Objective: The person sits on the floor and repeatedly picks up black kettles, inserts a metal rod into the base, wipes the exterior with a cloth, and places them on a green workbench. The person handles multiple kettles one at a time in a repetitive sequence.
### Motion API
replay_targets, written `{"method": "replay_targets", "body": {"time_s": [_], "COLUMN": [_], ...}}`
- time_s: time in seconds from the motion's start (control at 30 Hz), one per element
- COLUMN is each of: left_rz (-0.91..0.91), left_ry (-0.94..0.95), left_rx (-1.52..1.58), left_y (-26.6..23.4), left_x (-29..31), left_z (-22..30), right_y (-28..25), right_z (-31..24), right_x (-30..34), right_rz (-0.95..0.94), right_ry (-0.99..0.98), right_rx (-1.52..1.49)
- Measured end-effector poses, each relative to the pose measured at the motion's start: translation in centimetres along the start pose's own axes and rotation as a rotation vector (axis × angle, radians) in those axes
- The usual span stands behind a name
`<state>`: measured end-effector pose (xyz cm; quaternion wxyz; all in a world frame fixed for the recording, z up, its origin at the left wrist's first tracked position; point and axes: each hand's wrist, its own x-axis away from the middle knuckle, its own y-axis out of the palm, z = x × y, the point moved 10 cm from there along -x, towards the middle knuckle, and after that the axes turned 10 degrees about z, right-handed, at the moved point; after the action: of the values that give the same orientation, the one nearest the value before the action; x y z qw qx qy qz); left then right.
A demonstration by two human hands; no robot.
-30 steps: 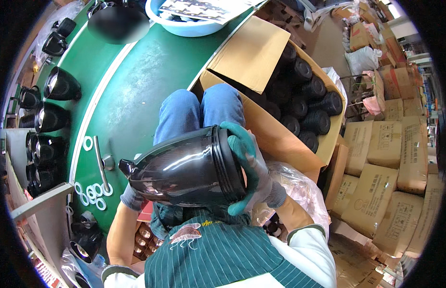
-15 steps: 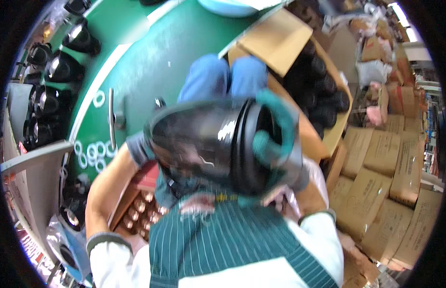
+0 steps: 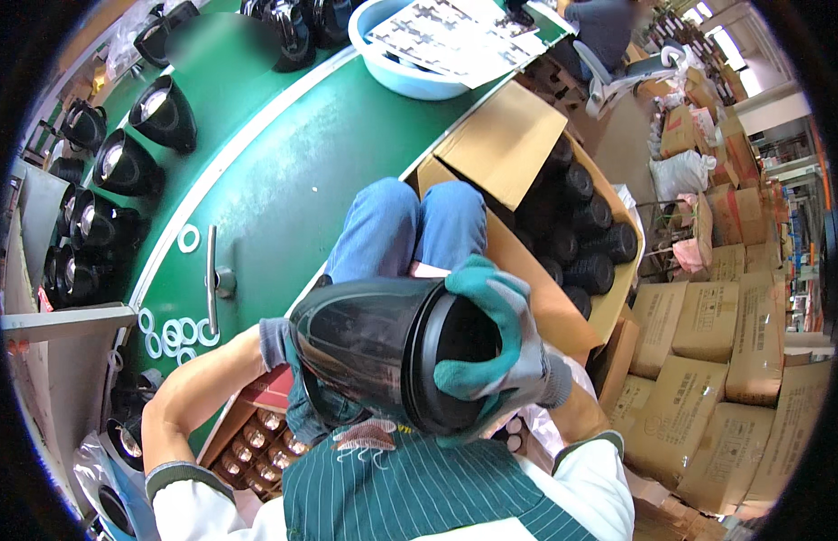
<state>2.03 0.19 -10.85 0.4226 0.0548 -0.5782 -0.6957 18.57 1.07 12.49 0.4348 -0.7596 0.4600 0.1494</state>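
A glossy black bell-shaped housing (image 3: 356,343) lies tilted on its side across my lap, with its ringed round end to the right. My right hand (image 3: 496,338), in a green and grey glove, grips that end, with its fingers and thumb spread over the rim and cap. My left hand (image 3: 306,392), gloved too, supports the housing from the left and below; most of its fingers are hidden behind the housing. A dark loop-shaped part hangs by the left glove. Close under my left forearm sits a divided box (image 3: 257,446) of shiny round pieces.
On the green table (image 3: 284,171) lie several white rings (image 3: 173,332) and a metal bar handle (image 3: 211,279). Similar black housings (image 3: 128,164) stand at the left. A blue basin (image 3: 419,86) is at the far side. An open carton (image 3: 505,149) of black cylinders and stacked cartons (image 3: 699,397) fill the right.
The housing has moved down and slightly left in the view, both hands still on it. My right hand now covers the round end more fully. The view has shifted, showing more of the far table.
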Motion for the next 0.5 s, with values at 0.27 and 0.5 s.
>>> {"method": "replay_targets", "body": {"time_s": [0.27,0.5], "left_rz": [0.110,0.209], "left_ry": [0.170,0.360], "left_rx": [-0.137,-0.292], "left_y": [0.0,-0.3], "left_x": [-0.5,1.3], "left_z": [0.4,2.5], "right_y": [-0.5,0.7], "right_z": [1.3,4.0], "right_x": [-0.5,1.9], "right_rz": [-0.009,0.014], "right_ry": [0.117,0.412], "right_rx": [-0.009,-0.185]}}
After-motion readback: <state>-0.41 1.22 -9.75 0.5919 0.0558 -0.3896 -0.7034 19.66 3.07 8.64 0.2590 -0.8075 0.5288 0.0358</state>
